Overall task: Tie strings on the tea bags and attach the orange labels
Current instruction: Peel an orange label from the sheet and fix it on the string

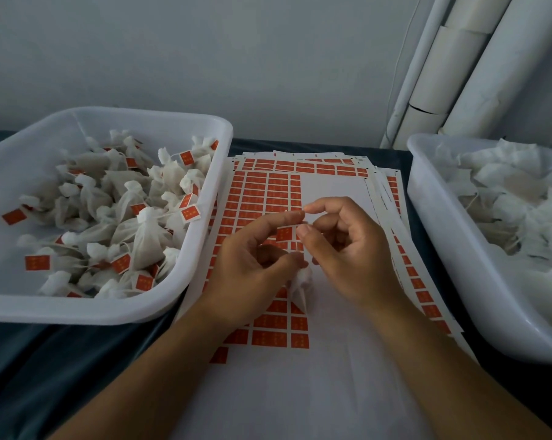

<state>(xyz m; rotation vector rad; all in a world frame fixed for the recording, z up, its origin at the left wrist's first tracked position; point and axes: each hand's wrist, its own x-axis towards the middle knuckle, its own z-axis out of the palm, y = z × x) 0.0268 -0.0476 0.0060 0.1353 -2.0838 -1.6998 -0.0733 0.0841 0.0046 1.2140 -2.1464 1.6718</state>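
Observation:
My left hand (252,258) holds a white tea bag (300,282) in its curled lower fingers, just above the label sheets. Its index finger stretches up toward my right hand (347,249). A loose orange label (284,234) hangs between the two hands, with my right thumb tip at its right edge and my right fingers curled over it. The thin string is too fine to follow. Under both hands lies a stack of sheets of orange labels (268,192), with many labels peeled off.
A white tub (201,223) at the left holds several tied tea bags with orange labels (190,214). A second white tub (433,217) at the right holds untied white tea bags (506,198). Both stand on a dark cloth (46,360). White pipes (458,74) run up the wall behind.

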